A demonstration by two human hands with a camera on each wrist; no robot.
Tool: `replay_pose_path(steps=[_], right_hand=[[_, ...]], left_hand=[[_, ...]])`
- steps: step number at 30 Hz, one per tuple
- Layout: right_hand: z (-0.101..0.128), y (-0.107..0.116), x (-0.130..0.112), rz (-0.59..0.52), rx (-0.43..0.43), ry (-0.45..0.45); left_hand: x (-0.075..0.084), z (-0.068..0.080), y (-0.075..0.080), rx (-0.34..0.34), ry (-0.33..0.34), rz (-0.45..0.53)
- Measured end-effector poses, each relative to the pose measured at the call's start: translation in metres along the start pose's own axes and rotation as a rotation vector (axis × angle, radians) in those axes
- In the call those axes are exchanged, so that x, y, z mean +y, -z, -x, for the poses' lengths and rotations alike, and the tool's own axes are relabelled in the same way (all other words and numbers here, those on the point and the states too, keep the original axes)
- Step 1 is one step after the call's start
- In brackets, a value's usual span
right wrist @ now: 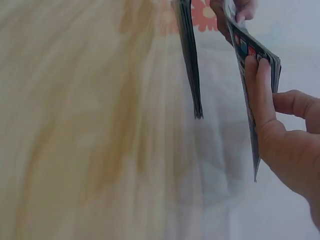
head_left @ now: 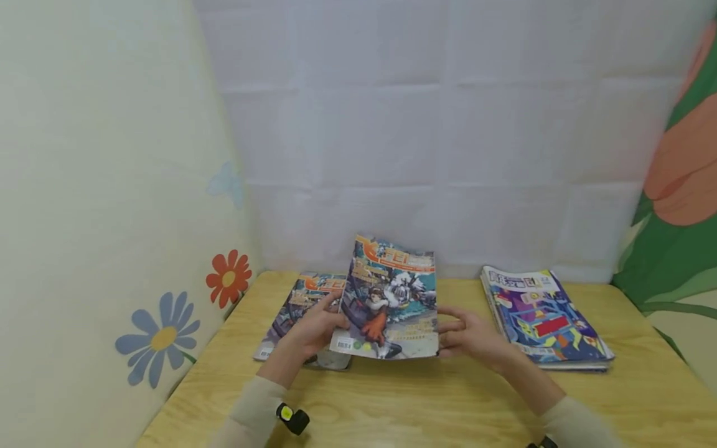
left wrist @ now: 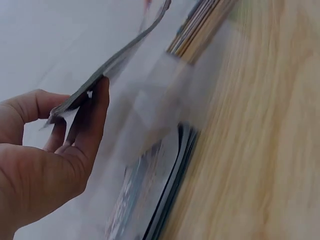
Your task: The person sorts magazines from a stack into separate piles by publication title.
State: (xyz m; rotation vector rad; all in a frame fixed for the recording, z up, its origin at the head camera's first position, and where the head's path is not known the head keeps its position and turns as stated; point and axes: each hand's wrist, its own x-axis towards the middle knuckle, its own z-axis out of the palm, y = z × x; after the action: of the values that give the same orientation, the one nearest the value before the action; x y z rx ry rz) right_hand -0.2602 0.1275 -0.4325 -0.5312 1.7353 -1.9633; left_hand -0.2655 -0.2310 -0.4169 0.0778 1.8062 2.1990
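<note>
A magazine with an illustrated cover and an orange title band is held up, tilted, above the wooden table. The left hand pinches its left edge between thumb and fingers. At the opposite edge, the right hand grips it, and in the right wrist view two of its fingers lie along one face with the thumb at the other. Behind the left hand lies a stack of magazines with a similar cover, partly hidden by that hand and the raised magazine.
To the right on the table sits another stack of magazines, its top cover purple and blue. A white cloth hangs behind the table. Painted walls stand at both sides, with flowers on the left one.
</note>
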Motion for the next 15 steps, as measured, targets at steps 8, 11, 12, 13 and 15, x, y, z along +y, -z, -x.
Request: replay_pose_path(steps=[8,11,12,13,15], right_hand=[[-0.027,-0.035,0.008,-0.092,0.046,-0.083],[-0.038,-0.05,0.011,-0.125,0.053,-0.091],[-0.042,-0.056,0.012,-0.136,0.052,-0.095],[-0.046,-0.061,0.013,-0.142,0.054,-0.1],[-0.053,-0.072,0.016,-0.15,0.062,-0.11]], left_hand=[[0.003,0.004,0.045,-0.016,0.009,-0.026],[0.008,0.006,0.064,-0.04,0.008,-0.058],[0.009,0.007,0.071,-0.049,0.009,-0.066],[0.011,0.008,0.078,-0.056,0.012,-0.075],[0.014,0.012,0.092,-0.072,0.022,-0.087]])
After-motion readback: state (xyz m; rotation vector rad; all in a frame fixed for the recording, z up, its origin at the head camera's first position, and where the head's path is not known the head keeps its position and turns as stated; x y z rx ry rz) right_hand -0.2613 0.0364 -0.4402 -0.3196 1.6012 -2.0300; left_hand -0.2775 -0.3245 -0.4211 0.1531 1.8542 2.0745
